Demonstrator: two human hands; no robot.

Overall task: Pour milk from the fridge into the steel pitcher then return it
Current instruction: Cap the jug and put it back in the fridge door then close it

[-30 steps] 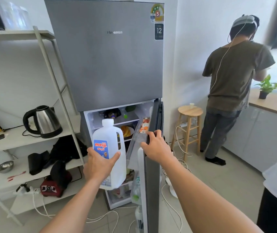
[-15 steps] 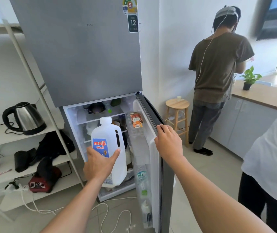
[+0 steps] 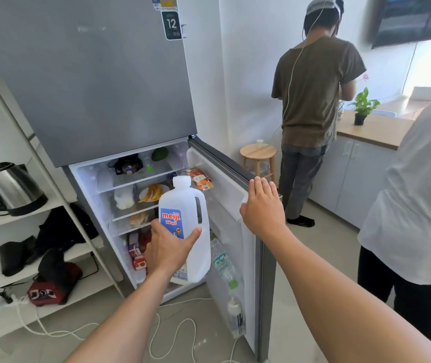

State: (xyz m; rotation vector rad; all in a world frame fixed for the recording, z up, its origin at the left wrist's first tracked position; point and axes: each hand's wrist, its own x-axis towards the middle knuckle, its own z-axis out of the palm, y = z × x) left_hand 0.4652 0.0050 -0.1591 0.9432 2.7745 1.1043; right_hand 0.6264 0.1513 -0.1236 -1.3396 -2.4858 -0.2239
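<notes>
White plastic, the milk jug (image 3: pixel 185 226) was held upright in front of the open fridge (image 3: pixel 88 82), the left hand (image 3: pixel 168 248) wrapped round its lower body rather than its handle — a grip that could slip under the weight. The right hand (image 3: pixel 263 208) lay flat and open-fingered on the top edge of the fridge door (image 3: pixel 235 231), gripping nothing; the door could swing. The label read "meiji"; a fridge sticker (image 3: pixel 171 24) showed "12".

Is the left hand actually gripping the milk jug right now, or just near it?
Touching. The head view shows the left hand wrapped around the milk jug, thumb across the front and fingers behind, holding it up in front of the open fridge.
</notes>
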